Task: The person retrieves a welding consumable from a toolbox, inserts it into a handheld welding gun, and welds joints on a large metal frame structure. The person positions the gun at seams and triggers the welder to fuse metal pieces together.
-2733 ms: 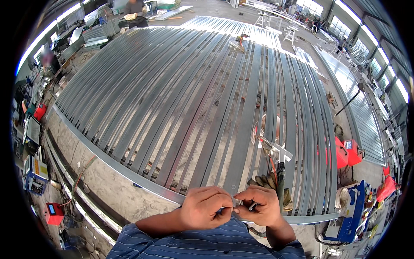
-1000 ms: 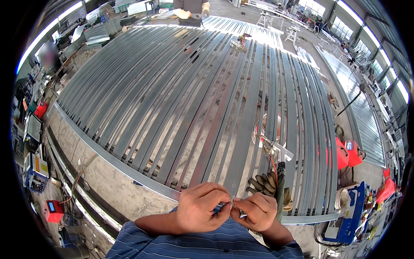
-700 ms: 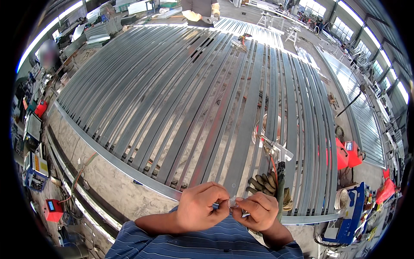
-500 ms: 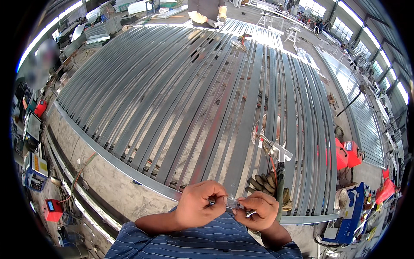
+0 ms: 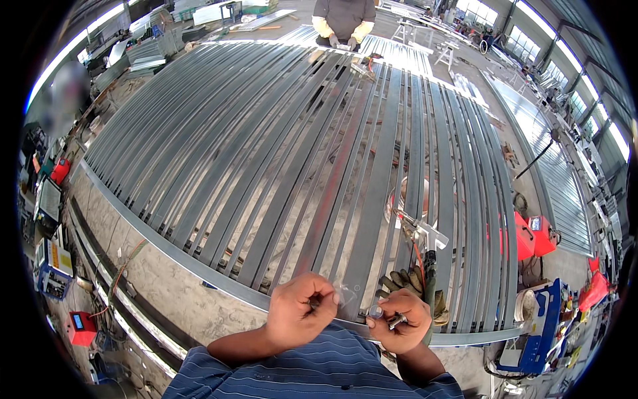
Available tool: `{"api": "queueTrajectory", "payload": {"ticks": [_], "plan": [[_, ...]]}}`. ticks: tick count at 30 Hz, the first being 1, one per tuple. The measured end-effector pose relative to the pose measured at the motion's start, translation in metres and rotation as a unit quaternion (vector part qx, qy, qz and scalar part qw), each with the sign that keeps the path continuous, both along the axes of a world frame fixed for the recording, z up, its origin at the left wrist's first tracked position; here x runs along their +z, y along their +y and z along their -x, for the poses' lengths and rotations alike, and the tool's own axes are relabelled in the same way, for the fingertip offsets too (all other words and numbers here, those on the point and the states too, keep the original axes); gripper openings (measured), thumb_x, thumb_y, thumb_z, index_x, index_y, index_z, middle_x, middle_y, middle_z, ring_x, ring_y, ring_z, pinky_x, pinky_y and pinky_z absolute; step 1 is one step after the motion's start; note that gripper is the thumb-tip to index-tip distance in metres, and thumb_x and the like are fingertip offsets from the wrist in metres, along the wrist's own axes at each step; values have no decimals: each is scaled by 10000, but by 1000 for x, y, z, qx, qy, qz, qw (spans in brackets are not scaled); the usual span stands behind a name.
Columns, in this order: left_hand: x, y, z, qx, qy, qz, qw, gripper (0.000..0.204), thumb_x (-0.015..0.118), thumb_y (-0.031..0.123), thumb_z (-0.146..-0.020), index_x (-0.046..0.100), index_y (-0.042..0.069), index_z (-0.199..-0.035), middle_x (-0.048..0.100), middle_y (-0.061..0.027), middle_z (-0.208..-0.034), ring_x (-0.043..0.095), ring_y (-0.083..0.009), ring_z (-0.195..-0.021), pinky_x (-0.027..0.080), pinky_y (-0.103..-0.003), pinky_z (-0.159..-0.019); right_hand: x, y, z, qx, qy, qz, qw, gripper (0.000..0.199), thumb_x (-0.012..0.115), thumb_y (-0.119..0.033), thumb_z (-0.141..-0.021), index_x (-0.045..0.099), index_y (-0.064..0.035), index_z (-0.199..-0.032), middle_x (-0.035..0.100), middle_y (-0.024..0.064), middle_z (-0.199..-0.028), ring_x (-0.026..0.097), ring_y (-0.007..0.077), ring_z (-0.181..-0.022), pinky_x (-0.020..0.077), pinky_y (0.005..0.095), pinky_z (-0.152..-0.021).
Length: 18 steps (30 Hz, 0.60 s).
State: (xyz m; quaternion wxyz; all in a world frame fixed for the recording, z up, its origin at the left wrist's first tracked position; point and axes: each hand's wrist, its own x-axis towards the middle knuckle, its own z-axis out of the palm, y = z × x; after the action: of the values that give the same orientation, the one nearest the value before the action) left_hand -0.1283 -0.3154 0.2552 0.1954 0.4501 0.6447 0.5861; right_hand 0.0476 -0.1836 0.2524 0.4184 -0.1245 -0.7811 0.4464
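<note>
My left hand [image 5: 302, 310] is closed in a pinch. At its fingertips shows a small, see-through piece [image 5: 347, 292] that looks like thin clear plastic; its kind is hard to make out. A short gap away, my right hand [image 5: 401, 322] is closed too, with a small metal cylinder [image 5: 397, 321] between its curled fingers and a small shiny, clear-looking bit by the thumb. Both hands are over the near edge of a large grate of long grey metal bars [image 5: 272, 246]. Just beyond my right hand, dark work gloves [image 5: 404, 282] lie on the bars.
A torch-like metal tool [image 5: 422, 229] with a hose rests on the bars ahead of the gloves. Across the grate stands another person [image 5: 343, 20], both hands low. Red boxes [image 5: 522, 237] and a blue machine [image 5: 531, 332] are at the right; more equipment [image 5: 53, 266] lines the left.
My hands have moved apart; before, they met at a small clear piece. The left shifted left with clear plastic showing at its fingertips. The person across has straightened and brought both hands together.
</note>
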Motion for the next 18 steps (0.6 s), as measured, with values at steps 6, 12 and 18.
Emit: {"api": "queueTrajectory", "payload": {"ticks": [6,12,18], "plan": [[-25,19,11,71,186,50,979,276,715,-8,-856,635,52,-1114,709,-117,-908,696,-277,-728,559,-343,-652,-5,2,0,-10,25,31,999,337,879,2,-731,697,-56,-1009,592,23,-702,535,83,-564,391,238,-504],[-27,6,-7,-126,33,3,991,209,740,17,-925,642,12,-1110,714,-88,-942,716,-166,-795,575,-286,-716,-24,-12,11,2,108,332,937,225,781,-43,-834,627,-17,-996,568,48,-837,518,103,-668,440,234,-591],[-29,17,-25,-143,43,-30,988,252,786,43,-901,652,25,-1114,714,-100,-934,731,-173,-803,589,-292,-696,-39,-12,23,30,198,617,761,165,702,-198,-984,658,-52,-1048,566,10,-821,512,131,-665,438,288,-587]]}}
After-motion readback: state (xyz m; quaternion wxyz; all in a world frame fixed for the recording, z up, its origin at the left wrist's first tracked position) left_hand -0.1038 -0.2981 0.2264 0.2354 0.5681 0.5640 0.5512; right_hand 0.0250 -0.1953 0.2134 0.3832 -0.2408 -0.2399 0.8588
